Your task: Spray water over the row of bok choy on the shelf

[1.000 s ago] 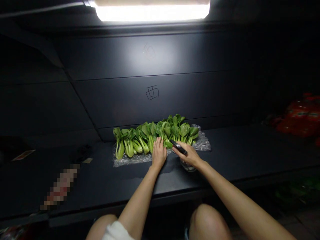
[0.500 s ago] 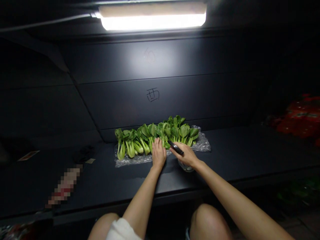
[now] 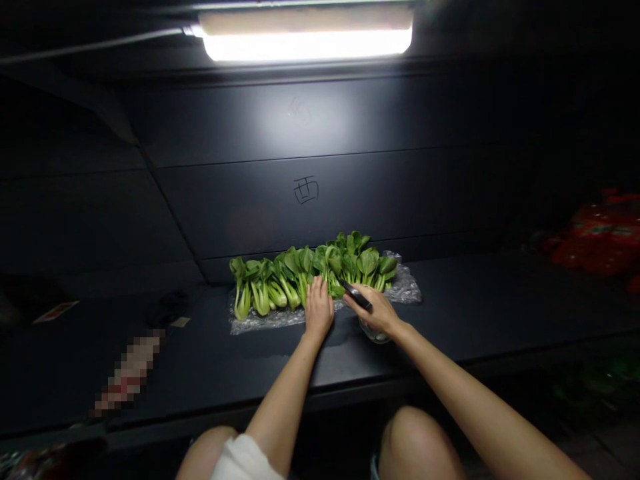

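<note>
A row of green bok choy heads lies on a sheet of clear plastic wrap on a dark shelf. My left hand rests flat, fingers stretched, on the stems near the middle of the row. My right hand is closed round a dark-handled tool, probably a knife, whose tip points at the base of the greens beside my left hand. A small clear bowl sits partly hidden under my right hand.
A strip light glows on the dark back wall, which bears a handwritten mark. Red packages lie at the far right. A card and a dark lump lie at the left. My knees show below the shelf edge.
Both hands have stayed nearly in place. The dark tool in my right hand has shifted slightly between the frames, and the camera has tilted a little.
</note>
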Tool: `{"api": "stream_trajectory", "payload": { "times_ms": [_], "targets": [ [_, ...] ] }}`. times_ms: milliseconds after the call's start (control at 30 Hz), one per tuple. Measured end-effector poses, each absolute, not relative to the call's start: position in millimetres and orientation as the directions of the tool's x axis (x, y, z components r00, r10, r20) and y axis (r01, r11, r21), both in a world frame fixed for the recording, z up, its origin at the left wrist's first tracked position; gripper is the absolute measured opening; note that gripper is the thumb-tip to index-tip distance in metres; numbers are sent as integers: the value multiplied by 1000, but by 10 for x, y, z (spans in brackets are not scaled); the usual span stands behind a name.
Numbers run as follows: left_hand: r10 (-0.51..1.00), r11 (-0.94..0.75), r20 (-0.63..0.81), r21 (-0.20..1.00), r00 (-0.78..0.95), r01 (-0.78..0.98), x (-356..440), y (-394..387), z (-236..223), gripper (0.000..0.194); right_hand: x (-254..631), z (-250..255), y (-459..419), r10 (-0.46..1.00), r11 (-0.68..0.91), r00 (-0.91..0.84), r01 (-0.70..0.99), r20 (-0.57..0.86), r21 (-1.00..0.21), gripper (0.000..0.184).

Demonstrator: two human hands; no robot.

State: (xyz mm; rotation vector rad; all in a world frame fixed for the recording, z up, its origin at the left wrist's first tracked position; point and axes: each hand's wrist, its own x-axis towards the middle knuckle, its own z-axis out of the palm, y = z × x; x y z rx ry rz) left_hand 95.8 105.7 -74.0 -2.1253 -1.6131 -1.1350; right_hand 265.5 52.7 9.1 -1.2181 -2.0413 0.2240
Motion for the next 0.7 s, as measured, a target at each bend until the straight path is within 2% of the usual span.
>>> {"api": "stream_trajectory", "payload": {
  "times_ms": [167,333,500,700],
  "targets": [
    [700,-397,699,215,143,892,972,1044,-719,44,2906,23,549,837,490,-209,697,506,-523,32],
    [695,-450,682,164,228,878,984,1012,-680,46,3040,11,535,861,421,-159,756,484,-501,32],
    [687,-487,665,122,293,865,985,1013,-656,48,3068,50,503,840,467,-180,720,512,-514,28],
    [622,-626,603,1,499,780,1061,1051,-599,46,3113,47,509,846,467,-186,710,500,-527,29]
  ]
}}
